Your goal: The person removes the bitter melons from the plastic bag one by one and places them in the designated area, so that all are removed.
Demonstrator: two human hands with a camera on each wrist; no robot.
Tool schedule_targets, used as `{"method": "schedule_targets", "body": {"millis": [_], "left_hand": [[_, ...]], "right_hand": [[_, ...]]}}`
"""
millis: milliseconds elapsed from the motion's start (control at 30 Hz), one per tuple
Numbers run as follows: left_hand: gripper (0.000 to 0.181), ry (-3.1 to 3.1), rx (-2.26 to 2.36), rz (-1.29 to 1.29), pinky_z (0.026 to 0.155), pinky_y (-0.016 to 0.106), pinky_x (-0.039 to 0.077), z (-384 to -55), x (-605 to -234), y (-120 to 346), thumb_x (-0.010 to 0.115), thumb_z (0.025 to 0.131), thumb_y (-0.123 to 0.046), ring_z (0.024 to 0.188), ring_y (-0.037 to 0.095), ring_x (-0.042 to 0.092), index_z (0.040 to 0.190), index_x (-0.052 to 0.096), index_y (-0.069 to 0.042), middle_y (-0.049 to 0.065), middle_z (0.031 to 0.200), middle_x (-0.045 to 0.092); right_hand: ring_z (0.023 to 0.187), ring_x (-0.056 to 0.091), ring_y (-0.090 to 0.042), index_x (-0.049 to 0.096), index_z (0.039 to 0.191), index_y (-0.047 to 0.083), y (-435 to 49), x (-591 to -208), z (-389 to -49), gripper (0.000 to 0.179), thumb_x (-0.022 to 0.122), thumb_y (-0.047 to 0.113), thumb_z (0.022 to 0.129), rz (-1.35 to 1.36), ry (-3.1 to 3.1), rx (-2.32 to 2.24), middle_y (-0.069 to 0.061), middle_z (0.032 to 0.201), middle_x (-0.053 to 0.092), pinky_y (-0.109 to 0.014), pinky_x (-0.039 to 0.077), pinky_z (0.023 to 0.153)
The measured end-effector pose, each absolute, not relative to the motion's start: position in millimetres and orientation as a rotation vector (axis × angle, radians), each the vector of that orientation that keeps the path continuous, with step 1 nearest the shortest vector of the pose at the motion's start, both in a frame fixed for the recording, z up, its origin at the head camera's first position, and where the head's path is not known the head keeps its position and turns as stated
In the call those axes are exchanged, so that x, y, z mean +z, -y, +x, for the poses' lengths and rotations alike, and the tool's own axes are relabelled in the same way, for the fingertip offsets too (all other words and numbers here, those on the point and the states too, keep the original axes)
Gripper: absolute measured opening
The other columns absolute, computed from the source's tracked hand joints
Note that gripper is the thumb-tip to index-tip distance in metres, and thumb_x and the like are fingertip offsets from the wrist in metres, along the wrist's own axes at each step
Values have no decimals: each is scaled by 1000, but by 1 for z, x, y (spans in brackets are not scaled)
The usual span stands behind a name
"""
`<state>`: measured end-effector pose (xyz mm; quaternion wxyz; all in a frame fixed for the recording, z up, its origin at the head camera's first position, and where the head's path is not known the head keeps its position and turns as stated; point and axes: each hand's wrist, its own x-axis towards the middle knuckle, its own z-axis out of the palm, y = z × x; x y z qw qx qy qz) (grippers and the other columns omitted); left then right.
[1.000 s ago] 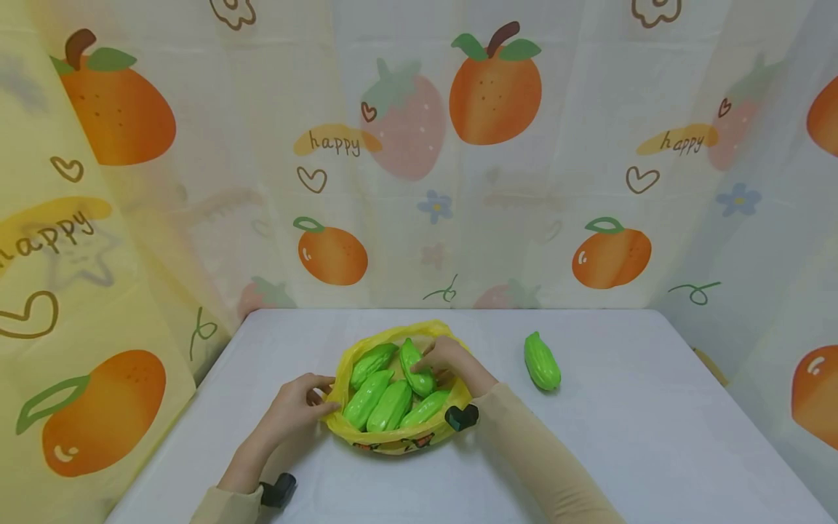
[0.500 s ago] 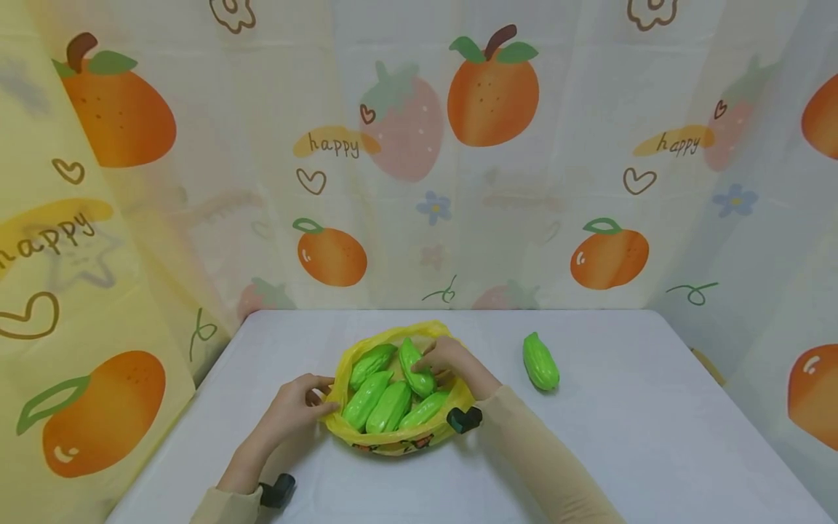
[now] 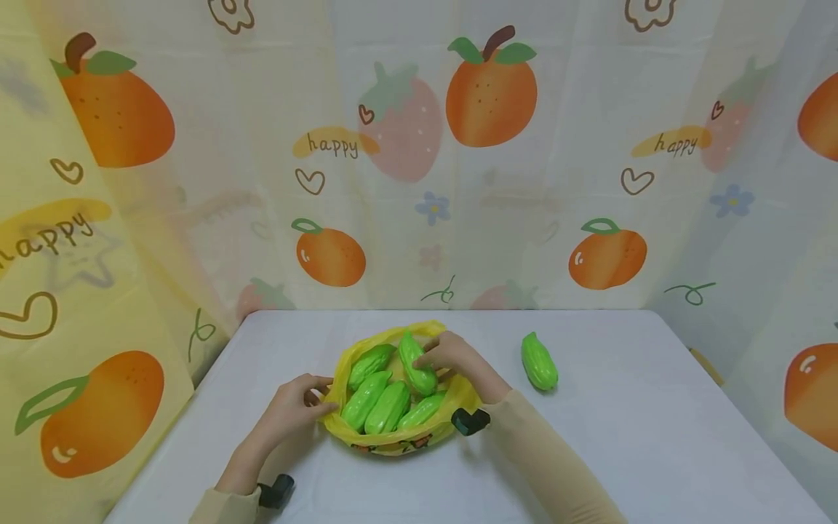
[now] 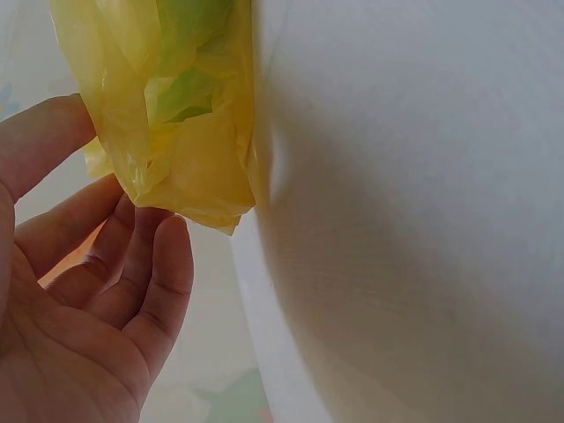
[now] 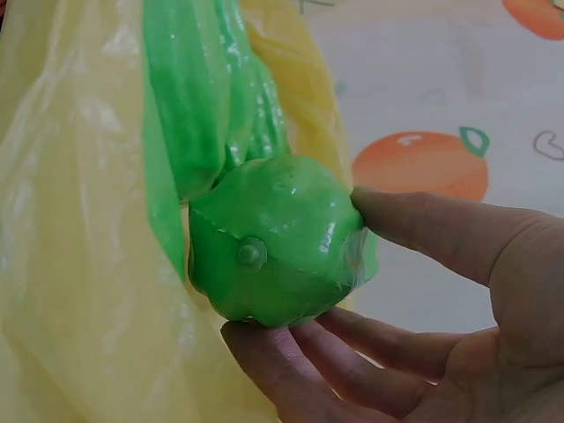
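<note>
A yellow plastic bag (image 3: 340, 431) stands on the table with its mouth wide and its rim rolled down. Several glossy green ridged gourds (image 3: 366, 400) lie in it. My left hand (image 3: 296, 404) holds the bag's left rim between thumb and fingers, as the left wrist view also shows. Over the bag's right side, my right hand (image 3: 452, 355) grips one green gourd (image 3: 417, 365) at its near end. In the right wrist view, the thumb and fingers (image 5: 432, 231) pinch that gourd (image 5: 273, 238) from opposite sides, its stubby end facing the camera.
Another green gourd (image 3: 540, 362) lies on the white tabletop (image 3: 622, 422), right of the bag. A fruit-print curtain (image 3: 419, 160) hangs behind the table and along both sides. A black camera mount (image 3: 470, 421) on my right wrist sits close to the bag's rim.
My right hand has risen slightly, and the gourd in its grip has lifted a little with it. The left hand stays at the bag's rim.
</note>
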<state>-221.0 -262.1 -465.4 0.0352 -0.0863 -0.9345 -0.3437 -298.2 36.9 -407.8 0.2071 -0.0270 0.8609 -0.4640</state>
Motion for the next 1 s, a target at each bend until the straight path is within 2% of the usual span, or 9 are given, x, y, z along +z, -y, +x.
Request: {"method": "schedule_targets", "body": {"millis": [600, 1000], "left_hand": [[44, 2866, -1046, -268, 66, 25, 47, -219, -461, 260, 78, 78, -26, 77, 9, 57, 116, 66, -8, 0, 97, 67], [44, 2849, -1030, -291, 65, 24, 47, -218, -462, 260, 78, 78, -27, 75, 8, 57, 115, 67, -7, 1, 96, 67]], "right_hand": [[93, 65, -24, 53, 129, -1, -57, -383, -284, 57, 75, 20, 81, -174, -2398, -1389, -18, 119, 60, -36, 57, 70], [99, 65, -26, 55, 129, 2, -75, -371, -275, 56, 74, 23, 82, -198, -2449, -1419, -18, 123, 60, -37, 57, 72]]}}
